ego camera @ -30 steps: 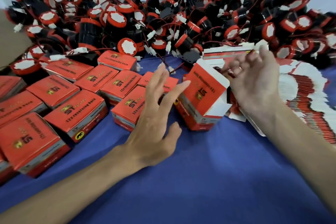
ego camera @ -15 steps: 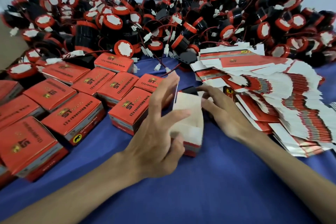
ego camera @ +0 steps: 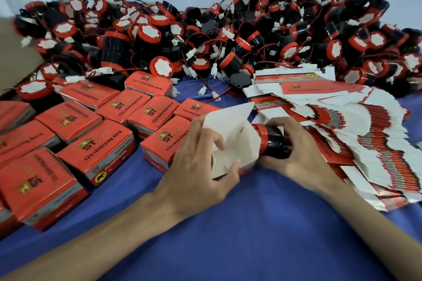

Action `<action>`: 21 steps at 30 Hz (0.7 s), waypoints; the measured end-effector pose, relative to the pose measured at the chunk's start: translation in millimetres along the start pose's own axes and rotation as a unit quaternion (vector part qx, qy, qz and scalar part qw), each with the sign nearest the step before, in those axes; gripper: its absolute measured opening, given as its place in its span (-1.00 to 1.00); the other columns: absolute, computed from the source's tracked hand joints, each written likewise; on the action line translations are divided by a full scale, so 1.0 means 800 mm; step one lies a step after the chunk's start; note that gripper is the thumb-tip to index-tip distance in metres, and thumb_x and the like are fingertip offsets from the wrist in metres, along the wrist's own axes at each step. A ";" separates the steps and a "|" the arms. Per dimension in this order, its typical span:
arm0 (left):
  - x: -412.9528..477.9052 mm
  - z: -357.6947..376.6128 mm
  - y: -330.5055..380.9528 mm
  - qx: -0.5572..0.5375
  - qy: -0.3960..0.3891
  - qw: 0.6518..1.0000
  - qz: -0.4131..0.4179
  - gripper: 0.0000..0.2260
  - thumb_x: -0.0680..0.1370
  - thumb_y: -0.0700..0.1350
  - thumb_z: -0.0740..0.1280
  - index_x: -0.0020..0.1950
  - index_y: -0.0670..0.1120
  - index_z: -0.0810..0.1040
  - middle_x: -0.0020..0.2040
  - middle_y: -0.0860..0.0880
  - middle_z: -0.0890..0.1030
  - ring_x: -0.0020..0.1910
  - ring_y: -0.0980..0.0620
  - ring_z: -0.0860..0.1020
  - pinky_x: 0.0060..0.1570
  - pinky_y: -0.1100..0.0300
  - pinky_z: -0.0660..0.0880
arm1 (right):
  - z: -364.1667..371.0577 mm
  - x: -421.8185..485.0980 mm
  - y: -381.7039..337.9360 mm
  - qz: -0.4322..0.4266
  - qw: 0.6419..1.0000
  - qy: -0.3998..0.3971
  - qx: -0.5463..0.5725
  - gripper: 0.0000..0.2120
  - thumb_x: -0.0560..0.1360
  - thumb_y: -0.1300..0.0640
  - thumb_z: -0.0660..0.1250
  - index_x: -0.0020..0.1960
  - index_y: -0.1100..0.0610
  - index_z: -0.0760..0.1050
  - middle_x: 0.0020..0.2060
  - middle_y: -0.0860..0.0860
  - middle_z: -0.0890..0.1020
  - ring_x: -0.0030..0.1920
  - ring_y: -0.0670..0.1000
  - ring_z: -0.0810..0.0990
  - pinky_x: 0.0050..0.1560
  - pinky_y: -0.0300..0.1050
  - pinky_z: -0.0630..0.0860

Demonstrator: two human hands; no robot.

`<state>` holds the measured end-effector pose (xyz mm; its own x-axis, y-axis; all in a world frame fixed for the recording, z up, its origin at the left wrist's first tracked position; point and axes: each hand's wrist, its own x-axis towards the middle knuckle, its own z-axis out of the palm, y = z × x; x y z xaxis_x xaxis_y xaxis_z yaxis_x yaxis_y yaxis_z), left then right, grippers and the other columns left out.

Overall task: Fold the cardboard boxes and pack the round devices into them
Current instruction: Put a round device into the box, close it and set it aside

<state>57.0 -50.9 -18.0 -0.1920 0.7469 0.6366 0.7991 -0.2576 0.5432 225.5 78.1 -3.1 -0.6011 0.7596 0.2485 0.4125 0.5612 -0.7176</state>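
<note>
An open cardboard box (ego camera: pixel 237 141), white inside and red outside, lies on its side on the blue cloth with its mouth facing right. My left hand (ego camera: pixel 201 155) grips its left end, thumb on the near flap. My right hand (ego camera: pixel 294 150) holds a round black device with a red rim (ego camera: pixel 270 142), its red end at the box mouth.
Several closed red boxes (ego camera: pixel 100 143) stand in rows at the left. A fanned stack of flat unfolded boxes (ego camera: pixel 356 125) lies at the right. A big heap of round black-and-red devices with wires (ego camera: pixel 205 36) fills the back. Blue cloth (ego camera: pixel 251 223) covers the near table.
The box has been turned onto its side with its mouth to the right. My right hand now holds a round device at the opening; earlier it was at the box's flaps.
</note>
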 end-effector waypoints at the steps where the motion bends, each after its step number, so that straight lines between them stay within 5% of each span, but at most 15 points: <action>1: 0.000 0.001 0.000 -0.002 0.000 1.000 -0.005 -0.68 0.41 0.05 0.33 0.01 -0.07 0.32 0.05 0.10 0.28 -0.16 0.12 0.38 -0.12 0.38 0.32 | -0.002 -0.001 -0.003 0.022 0.997 0.010 0.070 -0.46 0.16 0.02 0.51 0.10 -0.12 0.42 -0.02 -0.14 0.55 -0.08 -0.12 0.54 -0.20 -0.43 0.41; 3: 0.001 0.001 0.000 -0.015 0.001 1.000 -0.011 -0.64 0.41 0.05 0.32 0.11 -0.03 0.29 0.08 0.12 0.29 -0.17 0.05 0.39 -0.08 0.38 0.33 | -0.009 -0.004 -0.010 0.049 0.955 0.023 0.293 -0.57 0.25 0.13 0.44 0.10 -0.08 0.49 -0.08 -0.08 0.61 -0.16 0.04 0.52 -0.29 -0.26 0.42; 5: 0.001 -0.001 0.000 -0.028 -0.001 0.999 -0.019 -0.59 0.40 0.05 0.33 0.17 0.01 0.27 0.11 0.19 0.28 -0.15 0.04 0.40 -0.01 0.46 0.29 | -0.019 -0.006 -0.028 0.086 0.870 0.033 0.485 -0.69 0.33 0.16 0.32 0.06 0.00 0.57 -0.16 -0.05 0.66 -0.23 0.03 0.57 -0.34 -0.27 0.46; 8: 0.000 -0.002 0.001 -0.042 -0.006 0.999 -0.028 -0.54 0.38 0.07 0.34 0.21 0.04 0.27 0.13 0.28 0.25 -0.11 0.03 0.42 -0.01 0.49 0.27 | -0.028 -0.020 -0.055 0.066 0.806 -0.022 0.587 -0.65 0.30 0.03 0.47 0.08 0.05 0.61 -0.19 0.00 0.66 -0.37 -0.11 0.60 -0.49 -0.34 0.47; 10: 0.000 -0.001 0.001 -0.049 -0.012 0.998 -0.034 -0.52 0.38 0.08 0.36 0.22 0.06 0.27 0.14 0.27 0.27 -0.06 0.06 0.43 0.02 0.49 0.28 | -0.027 -0.030 -0.076 0.008 0.824 -0.097 0.558 -0.50 0.11 -0.12 0.64 0.01 -0.02 0.66 -0.19 -0.04 0.67 -0.31 -0.11 0.62 -0.42 -0.34 0.51; 12: 0.001 -0.002 0.000 -0.067 -0.019 0.997 -0.036 -0.47 0.37 0.06 0.41 0.26 0.02 0.28 0.22 0.20 0.33 0.00 0.08 0.47 0.07 0.46 0.32 | -0.017 -0.036 -0.095 -0.052 0.857 -0.146 0.491 -0.56 0.07 -0.14 0.59 -0.06 -0.16 0.69 -0.17 -0.15 0.70 -0.17 -0.18 0.66 -0.22 -0.35 0.56; 15: 0.005 -0.001 -0.005 -0.083 -0.088 0.990 -0.075 -0.34 0.38 0.14 0.38 0.39 -0.15 0.37 0.35 -0.09 0.45 0.30 0.01 0.46 0.33 0.39 0.23 | 0.004 -0.027 -0.113 -0.075 0.930 -0.118 0.341 -0.59 0.11 -0.27 0.52 -0.06 -0.21 0.65 0.05 -0.10 0.62 0.07 -0.15 0.61 0.04 -0.29 0.52; 17: 0.007 -0.001 -0.007 -0.079 -0.096 0.989 -0.086 -0.32 0.39 0.11 0.46 0.37 -0.24 0.40 0.33 -0.11 0.49 0.34 -0.02 0.45 0.38 0.30 0.26 | 0.012 -0.013 -0.116 -0.100 0.975 -0.063 0.188 -0.67 0.26 -0.23 0.48 -0.02 -0.17 0.61 0.10 -0.13 0.53 0.13 -0.18 0.54 0.08 -0.28 0.48; 19: 0.009 0.001 -0.009 -0.106 -0.052 0.990 -0.077 -0.29 0.34 -0.03 0.56 0.41 -0.10 0.34 0.33 0.00 0.46 0.35 0.13 0.42 0.30 0.26 0.36 | 0.011 -0.004 -0.109 -0.160 0.985 -0.034 0.058 -0.60 0.35 -0.15 0.45 0.15 -0.11 0.50 0.13 -0.15 0.55 0.16 -0.20 0.51 0.12 -0.29 0.46; 21: 0.008 0.000 -0.007 -0.117 -0.008 0.991 -0.066 -0.25 0.29 -0.01 0.55 0.38 0.11 0.24 0.31 0.10 0.42 0.30 0.30 0.38 0.23 0.44 0.32 | 0.013 -0.003 -0.098 -0.210 0.977 -0.030 -0.039 -0.51 0.42 -0.17 0.39 0.28 -0.02 0.40 0.18 -0.13 0.54 0.18 -0.19 0.49 0.17 -0.23 0.45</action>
<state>51.4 -44.8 -16.7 -0.2755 0.7929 0.5435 0.6129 -0.2907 0.7347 187.1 28.8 46.0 -0.7668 0.4382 0.4690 0.1716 0.8441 -0.5080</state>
